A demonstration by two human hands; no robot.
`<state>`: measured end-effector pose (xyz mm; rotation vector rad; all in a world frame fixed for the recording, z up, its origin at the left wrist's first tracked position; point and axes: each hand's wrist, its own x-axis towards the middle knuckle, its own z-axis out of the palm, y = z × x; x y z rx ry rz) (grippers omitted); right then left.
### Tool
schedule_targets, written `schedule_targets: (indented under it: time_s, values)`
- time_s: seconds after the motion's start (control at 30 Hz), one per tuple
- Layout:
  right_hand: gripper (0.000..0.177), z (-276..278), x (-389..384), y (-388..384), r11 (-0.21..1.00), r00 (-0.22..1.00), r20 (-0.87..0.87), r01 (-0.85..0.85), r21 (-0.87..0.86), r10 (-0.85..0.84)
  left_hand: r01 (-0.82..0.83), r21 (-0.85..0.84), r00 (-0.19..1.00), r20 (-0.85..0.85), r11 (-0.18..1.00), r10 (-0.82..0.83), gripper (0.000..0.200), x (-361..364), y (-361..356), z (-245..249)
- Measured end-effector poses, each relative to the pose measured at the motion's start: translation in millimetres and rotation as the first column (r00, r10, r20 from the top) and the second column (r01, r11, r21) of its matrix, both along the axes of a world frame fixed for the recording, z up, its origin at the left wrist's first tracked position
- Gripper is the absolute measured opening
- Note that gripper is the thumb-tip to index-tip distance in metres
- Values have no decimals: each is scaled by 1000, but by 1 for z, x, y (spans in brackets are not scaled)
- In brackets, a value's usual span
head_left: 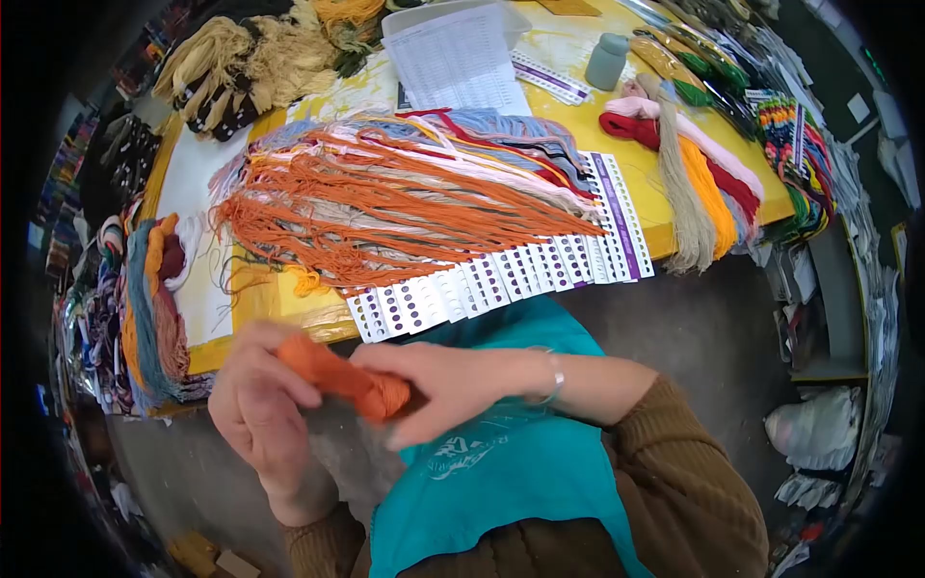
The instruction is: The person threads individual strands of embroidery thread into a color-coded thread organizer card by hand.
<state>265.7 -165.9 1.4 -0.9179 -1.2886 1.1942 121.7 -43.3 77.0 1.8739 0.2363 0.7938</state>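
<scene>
An orange skein of thread [339, 374] is held up between my two hands, in front of the table's near edge. My left hand [262, 395] is closed at its left end, slightly blurred by motion. Around the folded right end wraps my right hand [443, 385], with a bracelet at the wrist; some of its fingers are hidden. Just beyond lie white punched cards [511, 284] in an overlapping row along the table edge. Long orange threads [414, 207] are attached at the cards and spread across the table, over pink, grey, red and yellow ones.
On the yellow table [665, 241], red, orange and beige skeins [708, 183] lie to the right. A grey-green bottle [607, 62] and a printed sheet [453, 63] are at the back. More skeins [154, 299] hang over the left edge. Cream yarn [236, 67] is heaped back left.
</scene>
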Motion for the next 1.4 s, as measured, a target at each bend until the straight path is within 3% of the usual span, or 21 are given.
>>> schedule_targets:
  time_s: [0.07,0.13,0.17,0.2,0.3,0.37,0.4,0.47,0.57,0.7,0.77,0.83,0.9,0.93,0.97,1.03,1.1,1.17,1.23,1.3,1.4]
  values:
    - [39,-1,23,-29,992,992,-2,129,-15,-129,91,11,987,133,996,-92,37,24,-5,3]
    - [27,18,56,-78,894,928,-197,222,-389,-316,56,-1,992,114,998,-56,33,47,-22,5]
    - [13,28,70,-104,879,843,-314,326,-348,-437,39,-6,994,103,999,-38,33,54,-27,5]
    - [20,56,77,-128,771,778,-145,544,-332,-611,198,88,980,7,976,-199,37,50,-7,-3]
    - [30,83,106,-219,609,548,-334,785,-111,-767,367,-47,922,-117,929,-370,33,48,14,-31]
    - [30,113,135,-275,512,511,-123,859,26,-851,347,-124,918,-160,929,-364,28,46,20,-49]
    - [33,127,146,-298,301,301,-78,954,10,-950,341,-141,911,-194,929,-364,27,44,24,-57]
    - [36,163,174,-319,44,28,174,995,85,-984,280,-189,909,-263,941,-323,24,39,29,-75]
    - [36,197,227,-303,-175,-263,480,960,221,-837,228,-206,892,-349,952,-289,23,35,33,-85]
    - [36,160,377,-299,99,-246,768,923,372,-591,150,-226,904,-363,963,-226,22,35,30,-90]
    - [37,118,398,-246,130,-432,800,842,523,-417,96,-277,909,-368,956,-198,22,35,26,-89]
    - [40,60,431,-214,267,-457,862,821,504,-222,80,-245,905,-388,966,-173,22,34,29,-94]
    - [42,-39,474,-198,485,-591,719,538,689,-366,36,-212,899,-421,977,-124,22,29,34,-99]
    - [47,-48,449,-167,585,-128,827,648,488,-548,-17,-251,891,-442,968,-99,22,23,38,-100]
    - [50,-92,460,-166,417,-517,738,611,673,-433,-62,-292,884,-461,955,-84,21,18,43,-100]
    - [51,-72,409,-130,296,-378,761,757,582,-527,-179,-335,879,-476,925,-2,22,3,64,-102]
    - [50,-98,433,-143,188,-657,708,685,704,-257,-301,-339,872,-475,892,114,23,-15,96,-103]
    - [52,-105,445,-151,192,-680,696,670,717,-230,-493,-309,814,-494,813,306,31,-27,147,-97]
    - [53,-110,461,-170,225,-713,663,624,748,-229,-615,-138,748,-413,776,520,33,-46,224,-109]
    - [54,-112,476,-186,273,-750,607,545,793,-264,-676,270,616,-302,685,727,31,-68,329,-128]
    - [49,-50,359,-116,116,-418,690,803,585,-591,-621,692,321,-202,367,925,33,-72,434,-117]
